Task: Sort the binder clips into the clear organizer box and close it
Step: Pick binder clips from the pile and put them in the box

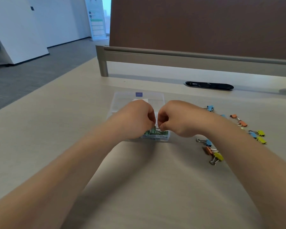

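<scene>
Both hands meet over the clear box (163, 138) at mid-table, the left hand (135, 118) and right hand (175, 119) curled and pinching a green clip (153, 131) just above its near edge. The lid (122, 101) lies open, pointing away. The table (56, 129) is bare to the left, with loose clips (219, 156) scattered to the right.

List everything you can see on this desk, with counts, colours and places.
Organizer box: one, clear, lid open, desk centre.
Green binder clips: several, in the box's near compartment.
Blue clips: about four, loose at right.
Orange clips: three, loose at right.
Yellow clips: three, loose at right.
Cable slot: one, black, behind box.
Divider: one, brown, desk's back.
Left hand, right hand: over box, together pinching a green clip.
</scene>
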{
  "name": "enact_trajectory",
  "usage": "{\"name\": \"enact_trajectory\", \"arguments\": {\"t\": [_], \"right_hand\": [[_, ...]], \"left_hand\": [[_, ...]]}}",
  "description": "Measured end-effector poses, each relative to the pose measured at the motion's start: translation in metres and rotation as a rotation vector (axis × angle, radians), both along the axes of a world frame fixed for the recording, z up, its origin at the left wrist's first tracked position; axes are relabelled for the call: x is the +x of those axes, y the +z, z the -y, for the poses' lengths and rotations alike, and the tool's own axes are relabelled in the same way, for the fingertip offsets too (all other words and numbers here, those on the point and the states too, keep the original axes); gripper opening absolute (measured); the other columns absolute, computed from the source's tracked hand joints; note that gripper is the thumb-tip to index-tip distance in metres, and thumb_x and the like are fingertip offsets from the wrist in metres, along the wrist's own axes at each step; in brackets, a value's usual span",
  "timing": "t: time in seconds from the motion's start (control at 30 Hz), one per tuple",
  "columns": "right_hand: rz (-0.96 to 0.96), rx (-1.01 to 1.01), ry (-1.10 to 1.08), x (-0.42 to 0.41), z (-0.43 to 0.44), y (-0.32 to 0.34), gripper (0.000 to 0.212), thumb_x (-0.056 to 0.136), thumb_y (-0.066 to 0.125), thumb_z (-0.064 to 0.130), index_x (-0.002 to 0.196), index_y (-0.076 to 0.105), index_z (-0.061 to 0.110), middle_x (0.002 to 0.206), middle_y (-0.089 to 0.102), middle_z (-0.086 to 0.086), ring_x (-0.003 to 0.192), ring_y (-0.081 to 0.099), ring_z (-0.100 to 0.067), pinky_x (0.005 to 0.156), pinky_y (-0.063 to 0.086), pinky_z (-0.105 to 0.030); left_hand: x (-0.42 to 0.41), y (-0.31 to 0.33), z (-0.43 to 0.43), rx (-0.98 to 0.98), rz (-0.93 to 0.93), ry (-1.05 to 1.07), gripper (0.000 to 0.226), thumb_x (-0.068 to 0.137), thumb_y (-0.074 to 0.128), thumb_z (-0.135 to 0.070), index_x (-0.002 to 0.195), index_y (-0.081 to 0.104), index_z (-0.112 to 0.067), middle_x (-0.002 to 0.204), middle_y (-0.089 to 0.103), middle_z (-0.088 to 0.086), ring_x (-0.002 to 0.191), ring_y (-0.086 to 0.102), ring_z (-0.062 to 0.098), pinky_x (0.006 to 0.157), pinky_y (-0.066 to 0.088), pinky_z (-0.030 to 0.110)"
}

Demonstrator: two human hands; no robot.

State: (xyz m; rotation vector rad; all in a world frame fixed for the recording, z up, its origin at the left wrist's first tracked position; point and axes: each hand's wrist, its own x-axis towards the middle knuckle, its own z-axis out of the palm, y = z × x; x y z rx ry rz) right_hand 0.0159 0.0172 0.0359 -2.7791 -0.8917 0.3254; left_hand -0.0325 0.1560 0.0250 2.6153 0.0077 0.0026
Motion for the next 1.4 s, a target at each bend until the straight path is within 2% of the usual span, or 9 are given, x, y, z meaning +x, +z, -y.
{"name": "enact_trajectory", "arguments": {"t": [0.17,0.33,0.5,0.63,0.87,1.03,1.17,1.4], "right_hand": [[0.006,0.002,-0.012,-0.001,-0.001,-0.004,0.012,0.092,0.063,0.017,0.094,0.075,0.019,0.091,0.071,0.000,0.083,0.064,-0.018,0.077,0.055,-0.034],[0.014,0.016,-0.022,0.001,-0.001,-0.005,0.010,0.090,0.067,0.017,0.083,0.071,0.023,0.089,0.070,0.002,0.082,0.064,-0.017,0.067,0.048,-0.028],[0.019,0.029,-0.021,0.002,-0.001,-0.005,0.014,0.088,0.069,0.018,0.077,0.068,0.026,0.085,0.069,0.004,0.080,0.063,-0.016,0.062,0.044,-0.025],[0.032,0.035,-0.012,0.003,-0.001,-0.005,0.013,0.088,0.069,0.019,0.076,0.067,0.025,0.082,0.067,0.005,0.077,0.062,-0.014,0.060,0.044,-0.025],[0.027,0.047,-0.019,0.005,0.002,-0.003,0.009,0.088,0.069,0.021,0.081,0.067,0.026,0.082,0.066,0.006,0.078,0.061,-0.014,0.068,0.050,-0.027],[0.047,0.085,-0.064,0.003,0.010,0.006,0.004,0.092,0.065,0.026,0.088,0.064,0.025,0.090,0.065,0.004,0.084,0.060,-0.016,0.070,0.046,-0.028],[0.042,0.109,-0.110,-0.001,0.030,0.013,0.004,0.093,0.063,0.028,0.089,0.064,0.026,0.093,0.065,0.005,0.084,0.060,-0.013,0.070,0.046,-0.027],[0.040,0.092,-0.249,-0.010,0.102,0.018,0.007,0.092,0.064,0.020,0.092,0.071,0.024,0.093,0.067,0.006,0.084,0.061,-0.011,0.072,0.049,-0.026]], "left_hand": [[0.001,-0.001,0.001,0.024,0.005,0.010,0.015,0.088,0.059,-0.011,0.080,0.065,-0.023,0.085,0.066,-0.003,0.081,0.061,0.017,0.065,0.043,0.023],[0.002,-0.004,0.000,0.047,0.017,-0.001,0.014,0.086,0.060,-0.011,0.079,0.062,-0.023,0.075,0.057,-0.009,0.077,0.057,0.015,0.056,0.038,0.019],[0.002,-0.004,0.000,0.054,0.025,-0.008,0.013,0.087,0.061,-0.011,0.081,0.065,-0.022,0.083,0.063,-0.004,0.081,0.059,0.015,0.067,0.042,0.022],[0.002,-0.006,-0.003,0.062,0.051,-0.004,0.013,0.086,0.061,-0.013,0.080,0.064,-0.024,0.080,0.062,-0.007,0.079,0.059,0.014,0.064,0.041,0.022],[0.007,-0.009,-0.005,0.072,0.111,-0.011,0.014,0.090,0.058,-0.017,0.080,0.061,-0.026,0.084,0.063,-0.005,0.080,0.059,0.016,0.069,0.046,0.026],[0.010,-0.007,0.001,0.005,0.182,0.000,0.012,0.091,0.054,-0.023,0.085,0.064,-0.026,0.079,0.062,-0.010,0.073,0.058,0.011,0.063,0.047,0.026],[0.008,0.002,0.018,0.020,0.209,-0.076,0.012,0.091,0.055,-0.027,0.083,0.064,-0.024,0.075,0.063,-0.008,0.070,0.058,0.011,0.061,0.045,0.025],[0.001,0.013,0.075,0.072,0.160,-0.274,0.010,0.089,0.061,-0.033,0.089,0.067,-0.025,0.084,0.063,-0.011,0.077,0.058,0.011,0.070,0.050,0.027]]}}
